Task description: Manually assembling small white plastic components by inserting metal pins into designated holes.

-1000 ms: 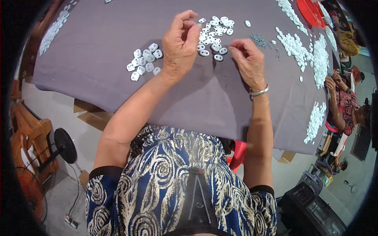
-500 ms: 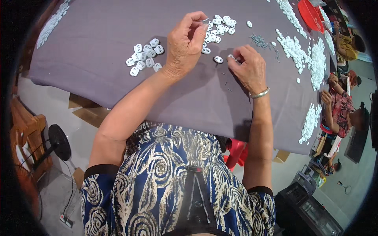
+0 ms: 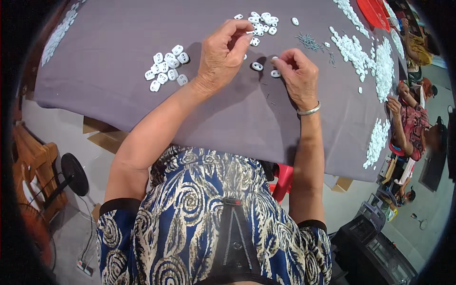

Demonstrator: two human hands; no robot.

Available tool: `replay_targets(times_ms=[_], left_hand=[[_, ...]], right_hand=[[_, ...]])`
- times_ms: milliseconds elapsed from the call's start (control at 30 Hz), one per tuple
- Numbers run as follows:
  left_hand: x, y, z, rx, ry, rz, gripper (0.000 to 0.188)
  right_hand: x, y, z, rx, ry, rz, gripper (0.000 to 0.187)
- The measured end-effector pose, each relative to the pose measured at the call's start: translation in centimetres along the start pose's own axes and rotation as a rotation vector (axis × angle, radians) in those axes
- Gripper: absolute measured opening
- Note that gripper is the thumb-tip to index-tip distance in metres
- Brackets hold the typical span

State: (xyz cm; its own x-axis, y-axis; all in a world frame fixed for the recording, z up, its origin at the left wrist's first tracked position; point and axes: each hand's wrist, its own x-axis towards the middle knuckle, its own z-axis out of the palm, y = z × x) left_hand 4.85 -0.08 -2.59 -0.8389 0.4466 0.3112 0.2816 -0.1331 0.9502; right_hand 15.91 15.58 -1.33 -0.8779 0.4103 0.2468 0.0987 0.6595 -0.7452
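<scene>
My left hand (image 3: 224,54) is raised over the cloth-covered table, thumb and forefinger pinched on a tiny thin piece (image 3: 250,32) whose kind is too small to make out. Between the fingertips of my right hand (image 3: 300,71) is a white oval plastic piece (image 3: 275,59), partly hidden by the thumb. Just below those fingertips lies another white oval piece (image 3: 275,73). A white two-hole oval piece (image 3: 257,66) rests between my hands. Beyond my left fingertips sits a cluster of white two-hole pieces (image 3: 266,19). Thin grey pin-like pieces (image 3: 309,42) form a small heap past my right hand.
A pile of white pieces with dark holes (image 3: 169,61) lies left of my left hand. Large heaps of white pieces (image 3: 384,71) spread along the right side, near a red basin (image 3: 373,14). A co-worker's hand (image 3: 394,105) is at the table's right edge.
My right hand has lifted a white oval piece slightly, and another shows beneath it. My left fingertips have come down a little. The whole view has shifted slightly.
</scene>
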Motion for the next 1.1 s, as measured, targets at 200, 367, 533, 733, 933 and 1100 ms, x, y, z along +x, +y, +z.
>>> replay_targets(times_ms=[200, 367, 533, 733, 933, 1100], left_hand=[[-0.1, 0.4, 0.0, 0.035, -0.087, -0.002, 0.013], [-0.4, 0.3, 0.2, 0.021, -0.144, -0.032, 0.017], [-1.0, 1.0, 0.7, 0.015, -0.276, 0.035, 0.029], [-0.8, 1.1, 0.6, 0.038, -0.319, 0.031, 0.035], [-0.8, 0.4, 0.7, -0.061, -0.352, -0.076, 0.036], [-0.7, 0.6, 0.9, -0.248, -0.320, -0.208, 0.033]], right_hand=[[0.0, -0.4, 0.0, 0.382, -0.010, 0.130, 0.005], [0.0, -0.5, -0.5, 0.537, -0.026, 0.164, 0.009], [-0.3, -0.9, 0.4, 0.719, -0.058, 0.209, 0.010], [-0.7, -1.6, 0.4, 0.699, -0.079, 0.199, 0.013], [-0.6, -2.0, 0.1, 0.622, -0.075, 0.179, 0.015], [-0.7, -1.5, -0.6, 0.549, -0.080, 0.191, 0.010]])
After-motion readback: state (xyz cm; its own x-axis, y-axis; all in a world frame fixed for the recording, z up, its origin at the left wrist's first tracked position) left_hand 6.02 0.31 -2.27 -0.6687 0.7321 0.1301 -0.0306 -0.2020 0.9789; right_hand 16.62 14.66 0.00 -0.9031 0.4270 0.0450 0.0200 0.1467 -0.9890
